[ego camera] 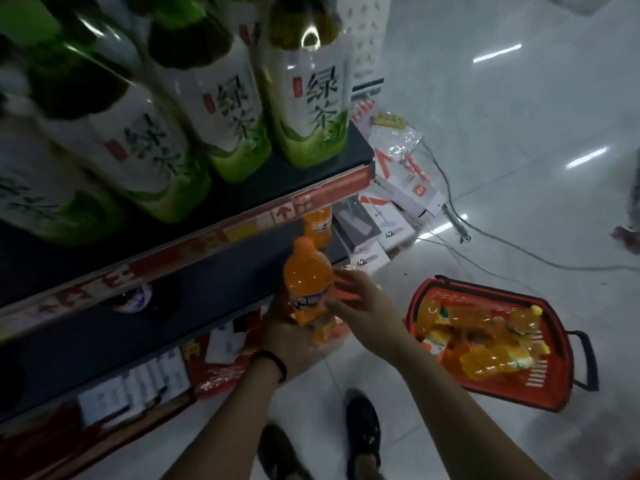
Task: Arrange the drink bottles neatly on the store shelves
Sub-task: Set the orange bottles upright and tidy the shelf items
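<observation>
Green tea bottles (304, 98) cut off at top; lower-shelf dark object (133, 299) blurred, perhaps bottle.

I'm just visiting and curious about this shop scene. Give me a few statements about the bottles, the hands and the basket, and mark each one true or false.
1. The left hand holds an orange soda bottle upright. True.
2. The top shelf carries cola bottles. False: it carries green tea bottles with white and green labels.
3. The red basket on the floor is empty. False: yellow and orange drink bottles lie in it.
4. Another orange bottle already stands on the lower shelf, under the top one. True.
5. The right hand is reaching into the basket. False: it is beside the held bottle.
</observation>
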The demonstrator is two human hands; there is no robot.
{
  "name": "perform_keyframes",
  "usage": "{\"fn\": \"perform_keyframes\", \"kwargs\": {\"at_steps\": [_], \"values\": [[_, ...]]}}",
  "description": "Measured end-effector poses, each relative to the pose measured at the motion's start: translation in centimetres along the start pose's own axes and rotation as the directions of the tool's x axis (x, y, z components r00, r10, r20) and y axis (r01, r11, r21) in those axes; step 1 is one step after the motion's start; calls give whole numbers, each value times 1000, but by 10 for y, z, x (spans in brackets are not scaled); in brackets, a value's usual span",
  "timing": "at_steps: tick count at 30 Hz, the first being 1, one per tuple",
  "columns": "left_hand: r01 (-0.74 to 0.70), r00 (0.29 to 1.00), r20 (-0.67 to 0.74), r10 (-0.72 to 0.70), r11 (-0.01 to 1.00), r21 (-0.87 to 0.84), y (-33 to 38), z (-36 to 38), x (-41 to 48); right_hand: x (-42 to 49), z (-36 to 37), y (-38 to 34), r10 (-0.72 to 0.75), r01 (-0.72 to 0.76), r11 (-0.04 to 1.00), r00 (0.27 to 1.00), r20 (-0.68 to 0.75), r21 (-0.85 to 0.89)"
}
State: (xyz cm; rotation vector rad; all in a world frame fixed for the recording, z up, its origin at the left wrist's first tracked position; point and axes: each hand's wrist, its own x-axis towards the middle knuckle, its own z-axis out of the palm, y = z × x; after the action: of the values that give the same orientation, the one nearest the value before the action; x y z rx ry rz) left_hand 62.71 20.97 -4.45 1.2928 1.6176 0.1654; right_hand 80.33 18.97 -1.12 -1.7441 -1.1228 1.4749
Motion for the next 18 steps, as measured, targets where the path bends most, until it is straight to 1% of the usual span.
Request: {"fn": "perform_keyframes", "kwargs": {"at_steps": [3, 5, 7, 9, 11, 13, 18], "values": [[160, 987, -21, -162, 984, -78, -1, 7, 60, 56, 7, 35, -12, 14, 998, 999, 44, -61], [185, 977, -75, -198, 970, -157, -10, 9, 100, 91, 17, 54, -29, 40, 993, 995, 100, -110], [89, 970, -198, -144, 961, -262, -14, 6, 129, 123, 26, 67, -48, 69, 987, 988, 144, -146], [-36, 952, -303, -50, 962, -272, -15, 5, 158, 151, 33, 78, -79, 108, 978, 984, 160, -181], [-100, 932, -362, -9, 955, -280, -12, 4, 179, 175, 40, 83, -95, 125, 975, 982, 165, -185], [-113, 921, -390, -23, 940, -321, -19, 8, 202, 195, 44, 89, -97, 126, 976, 982, 165, -178], [-79, 914, -400, -61, 942, -326, -27, 21, 221, 216, 47, 103, -54, 93, 971, 983, 174, -221]]}}
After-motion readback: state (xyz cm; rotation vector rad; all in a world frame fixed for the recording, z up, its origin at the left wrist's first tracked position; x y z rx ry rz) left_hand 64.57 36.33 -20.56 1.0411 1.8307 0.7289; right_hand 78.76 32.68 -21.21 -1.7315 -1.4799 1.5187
